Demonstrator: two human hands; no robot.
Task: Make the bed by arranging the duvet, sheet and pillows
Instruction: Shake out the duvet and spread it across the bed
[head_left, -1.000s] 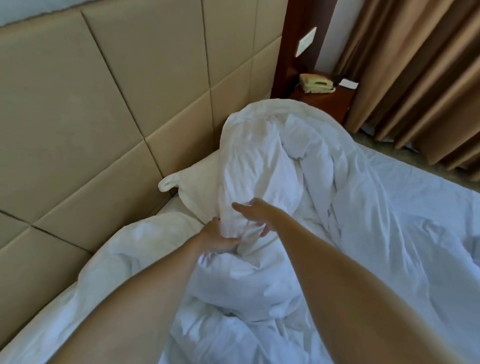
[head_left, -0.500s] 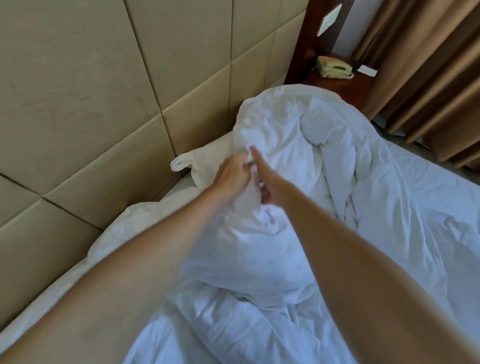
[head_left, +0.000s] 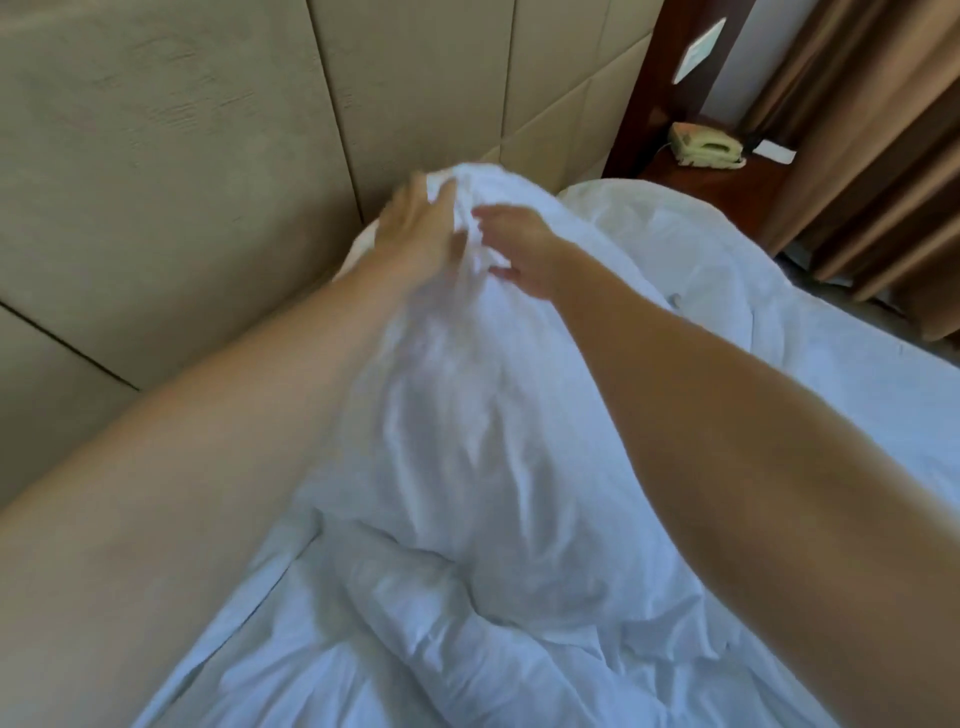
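A: White cotton everywhere. The duvet is heaped in a tall bunch in the middle of the bed, its top lifted up near the padded headboard.

B: And the hands?

A: The left hand grips the top of that bunch, fingers curled into the cloth. The right hand is just beside it against the same fold, fingers bent. The picture is blurred there, so I cannot tell if it pinches the fabric or only touches it.

B: What lies around it?

A: More rumpled duvet spreads toward the person, and a flatter sheet shows on the right side. Beyond the bed's far corner stands a dark wooden nightstand with a cream telephone and a white card on it. Brown curtains hang to the right.
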